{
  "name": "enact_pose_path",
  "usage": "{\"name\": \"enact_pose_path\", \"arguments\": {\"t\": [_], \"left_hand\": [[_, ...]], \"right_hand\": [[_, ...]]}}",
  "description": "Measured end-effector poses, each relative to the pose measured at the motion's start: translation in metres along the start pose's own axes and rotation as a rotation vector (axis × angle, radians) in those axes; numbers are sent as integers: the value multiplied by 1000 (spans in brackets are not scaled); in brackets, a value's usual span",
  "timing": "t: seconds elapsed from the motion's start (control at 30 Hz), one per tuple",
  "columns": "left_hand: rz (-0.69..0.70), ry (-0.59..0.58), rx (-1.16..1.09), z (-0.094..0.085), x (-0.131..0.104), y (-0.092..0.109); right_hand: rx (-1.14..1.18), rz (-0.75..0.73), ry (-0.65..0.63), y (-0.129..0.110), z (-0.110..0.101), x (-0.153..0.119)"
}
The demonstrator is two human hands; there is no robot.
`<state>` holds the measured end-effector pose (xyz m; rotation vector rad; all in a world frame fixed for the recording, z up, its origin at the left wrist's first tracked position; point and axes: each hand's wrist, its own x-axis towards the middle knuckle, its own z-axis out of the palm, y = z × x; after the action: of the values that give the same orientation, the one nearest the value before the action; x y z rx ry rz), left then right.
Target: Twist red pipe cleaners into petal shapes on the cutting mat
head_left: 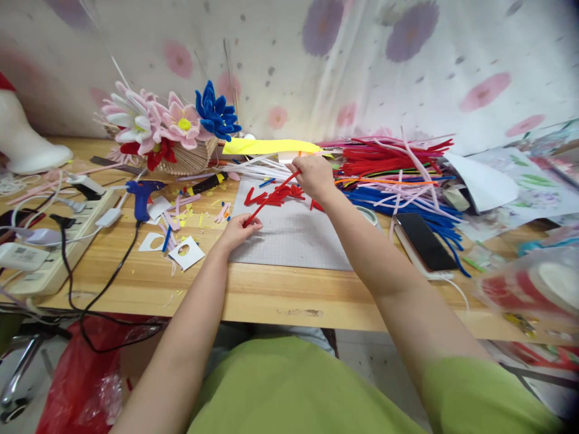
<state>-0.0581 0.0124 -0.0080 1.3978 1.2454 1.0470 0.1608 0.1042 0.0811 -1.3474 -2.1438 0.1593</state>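
A red fuzzy stem is stretched at a slant between my two hands, above a grey mat. My left hand pinches its lower end near the mat's left edge. The upper end is in the closed fingers of my right hand, which is farther back and to the right. Behind the stem, several short bent red pieces lie on the mat, partly hidden by my right hand and the stem.
Bundles of red stems and blue stems lie at the back right, beside a phone. A blue glue gun, power strip and fuzzy flowers are on the left. A cup stands at the right.
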Motion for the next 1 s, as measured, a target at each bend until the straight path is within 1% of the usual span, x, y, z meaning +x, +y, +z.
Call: {"name": "enact_pose_path", "arguments": {"t": [0.07,0.1,0.17,0.2,0.23,0.3,0.37,0.43,0.53,0.6,0.67,0.73,0.87,1.0], "left_hand": [[-44,8,-183,0,1,3],[-71,9,-307,1,1,4],[-113,33,-540,5,2,8],[-121,61,-618,8,2,9],[-126,99,-660,10,3,9],[-131,166,-662,16,5,8],[-124,200,-618,20,7,5],[-102,200,-581,23,7,1],[-110,166,-537,25,7,-2],[-138,158,-498,27,6,-3],[-155,159,-464,28,6,-2],[-174,146,-443,28,6,-1],[-236,63,-434,26,5,2],[-255,36,-415,27,3,5]], "right_hand": [[217,114,-76,-1,0,-7],[363,151,-144,-3,4,-12],[716,203,-287,-7,17,-22],[888,246,-344,-10,26,-26],[1030,302,-361,-12,36,-31],[1229,434,-307,-17,55,-39],[1354,486,-306,-22,72,-46],[1393,472,-289,-26,84,-53],[1377,427,-295,-31,95,-60],[1364,422,-238,-32,98,-62],[1341,419,-179,-31,100,-63],[1297,396,-154,-30,100,-64],[1215,364,-130,-31,97,-66],[1252,357,-153,-34,94,-68]]}}
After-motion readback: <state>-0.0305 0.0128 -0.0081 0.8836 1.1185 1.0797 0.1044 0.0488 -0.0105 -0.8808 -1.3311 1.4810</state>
